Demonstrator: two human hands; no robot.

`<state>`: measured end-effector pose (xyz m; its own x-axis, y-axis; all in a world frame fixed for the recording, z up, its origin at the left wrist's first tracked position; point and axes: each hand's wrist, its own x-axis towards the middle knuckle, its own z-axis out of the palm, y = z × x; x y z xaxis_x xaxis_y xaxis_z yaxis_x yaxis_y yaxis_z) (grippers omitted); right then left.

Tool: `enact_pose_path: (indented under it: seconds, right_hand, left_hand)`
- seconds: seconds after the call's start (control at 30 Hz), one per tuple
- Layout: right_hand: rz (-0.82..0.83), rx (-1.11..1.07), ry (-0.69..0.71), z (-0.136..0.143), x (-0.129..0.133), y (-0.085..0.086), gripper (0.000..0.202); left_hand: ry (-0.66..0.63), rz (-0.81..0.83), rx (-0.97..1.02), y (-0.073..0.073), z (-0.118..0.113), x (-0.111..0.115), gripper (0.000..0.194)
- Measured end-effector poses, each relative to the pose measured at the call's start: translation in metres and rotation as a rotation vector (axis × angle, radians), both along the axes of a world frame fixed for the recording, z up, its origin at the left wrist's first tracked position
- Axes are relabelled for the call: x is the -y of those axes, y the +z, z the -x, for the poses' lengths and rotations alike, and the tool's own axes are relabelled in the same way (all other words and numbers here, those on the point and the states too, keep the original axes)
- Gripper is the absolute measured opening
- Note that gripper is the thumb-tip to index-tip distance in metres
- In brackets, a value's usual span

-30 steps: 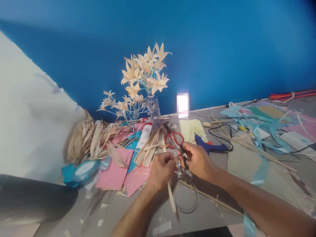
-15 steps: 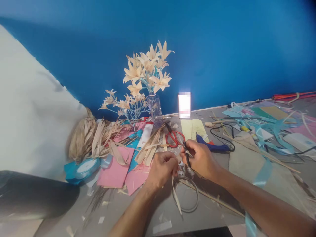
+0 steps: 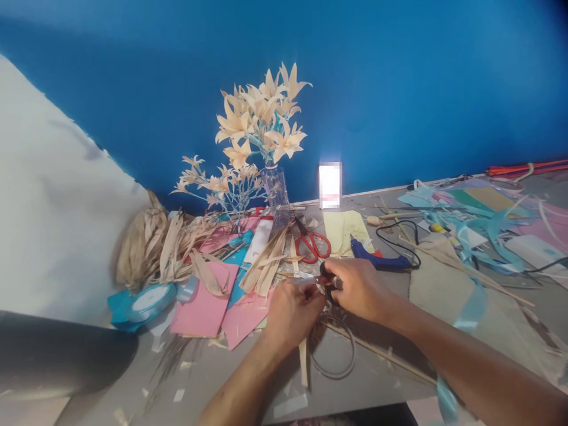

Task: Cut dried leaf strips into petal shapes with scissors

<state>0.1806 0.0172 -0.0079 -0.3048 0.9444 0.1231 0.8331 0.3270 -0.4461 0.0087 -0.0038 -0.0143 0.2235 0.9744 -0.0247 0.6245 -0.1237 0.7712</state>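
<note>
My right hand (image 3: 359, 287) is closed round black-handled scissors (image 3: 308, 280), whose blades point left, just above my left hand. My left hand (image 3: 293, 310) is closed on a narrow strip of dried husk (image 3: 303, 362); the strip's end hangs below the fingers and its upper part is hidden. Under the hands, a thin grey ring (image 3: 336, 377) lies on the table. Behind them rests a second pair of scissors with red handles (image 3: 313, 248). Several loose pale husks (image 3: 266, 263) lie beyond my left hand.
A blue glue gun (image 3: 381, 258) with a black cord lies right of my hands. At the back stand a clear vase (image 3: 276, 198) of pale husk flowers (image 3: 264, 112) and a bright, blurred-out screen (image 3: 330, 185). Pink paper (image 3: 204, 302) and a teal ribbon roll (image 3: 151, 305) are at left.
The scissors in my right hand have swung from pointing upward to pointing left, over my left hand. The strip now hangs straighter, and my left hand has turned slightly.
</note>
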Motion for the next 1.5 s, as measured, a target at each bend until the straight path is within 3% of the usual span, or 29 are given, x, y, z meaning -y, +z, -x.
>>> enact_pose_path:
  seconds: [0.13, 0.23, 0.4, 0.5, 0.57, 0.63, 0.73, 0.93, 1.03, 1.13, 1.2, 1.23, 1.33, 1.4, 1.5]
  right_hand:
    - [-0.011, -0.174, -0.067, -0.011, -0.008, 0.003, 0.013]
    - [0.067, -0.285, 0.033, -0.009, -0.006, 0.004, 0.018]
    - [0.108, -0.139, 0.077, 0.004, 0.002, -0.001, 0.020]
    - [0.071, -0.089, 0.020, -0.003, -0.003, -0.001, 0.021]
    - [0.022, -0.193, -0.088, -0.013, -0.010, 0.001, 0.017]
    - [0.037, -0.464, -0.148, -0.022, -0.016, 0.005, 0.011]
    - [0.300, -0.791, -0.122, -0.028, -0.020, 0.009, 0.022]
    - [0.762, -1.057, 0.045, -0.015, -0.013, 0.003, 0.034]
    - [0.766, -1.187, 0.047, -0.008, -0.008, 0.003, 0.033]
    - [0.562, -1.190, -0.071, -0.003, -0.002, 0.010, 0.031]
    - [0.373, -1.100, -0.143, -0.001, 0.002, 0.013, 0.026]
    - [0.280, -1.056, -0.159, -0.001, 0.004, 0.014, 0.023]
    - [0.087, -1.001, -0.112, 0.004, 0.010, 0.010, 0.019]
    - [0.053, -1.001, -0.066, 0.008, 0.012, 0.005, 0.018]
    - [0.090, -0.986, -0.051, 0.012, 0.014, 0.000, 0.021]
  left_hand:
    - [0.084, 0.031, -0.045, 0.007, -0.001, -0.004, 0.019]
    - [0.089, 0.030, -0.010, 0.008, -0.002, -0.006, 0.020]
    - [0.038, 0.022, 0.012, 0.003, -0.002, -0.002, 0.024]
    - [0.043, 0.001, -0.014, 0.002, -0.001, -0.002, 0.025]
    - [0.079, -0.011, -0.034, 0.003, -0.001, -0.003, 0.023]
    - [0.085, -0.028, -0.033, 0.004, 0.000, -0.005, 0.024]
    - [0.039, -0.174, -0.033, 0.003, 0.002, -0.005, 0.029]
    - [-0.048, -0.642, -0.070, -0.001, 0.003, -0.002, 0.023]
    - [-0.029, -0.814, -0.116, 0.001, 0.003, -0.001, 0.023]
    - [0.128, -0.919, -0.007, 0.008, 0.005, 0.003, 0.025]
    - [0.270, -0.845, 0.137, 0.013, 0.005, 0.005, 0.015]
    - [0.300, -0.725, 0.221, 0.016, 0.004, 0.007, 0.010]
    - [0.243, -0.181, 0.548, 0.019, -0.003, 0.009, 0.016]
    - [0.220, 0.073, 0.785, 0.019, -0.011, 0.009, 0.018]
    - [0.229, 0.171, 0.976, 0.018, -0.020, 0.006, 0.017]
